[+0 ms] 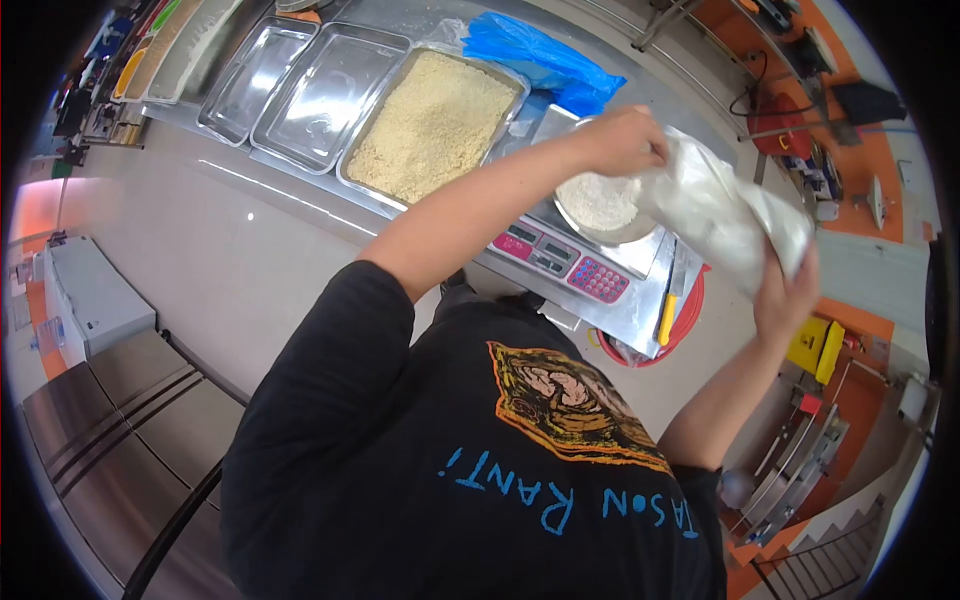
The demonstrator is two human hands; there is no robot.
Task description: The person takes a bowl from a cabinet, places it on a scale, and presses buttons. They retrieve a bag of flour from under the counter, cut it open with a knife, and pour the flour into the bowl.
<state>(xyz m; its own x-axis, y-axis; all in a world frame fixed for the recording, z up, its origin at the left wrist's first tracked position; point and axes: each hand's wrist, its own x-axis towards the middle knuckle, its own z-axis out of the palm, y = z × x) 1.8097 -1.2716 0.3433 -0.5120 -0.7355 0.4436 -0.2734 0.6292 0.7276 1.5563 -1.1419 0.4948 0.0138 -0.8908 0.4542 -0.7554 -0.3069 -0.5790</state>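
A translucent white plastic bag (725,215) is held tilted, its mouth end low over a round metal bowl (612,240). White flour-like powder (600,202) fills part of the bowl. My left hand (622,142) is closed on the bag's mouth end, above the bowl's far rim. Around the raised end of the bag, my right hand (785,290) has its fingers wrapped, partly hidden by the plastic. The bowl rests on a digital weighing scale (548,248) with a pink keypad.
Left of the scale, a metal tray (350,170) holds pale yellow crumbs, beside two other metal trays (330,95) (258,80). A blue plastic bag (545,62) lies behind. A yellow-handled knife (668,318) lies at the table's right edge, above a red basin (688,325).
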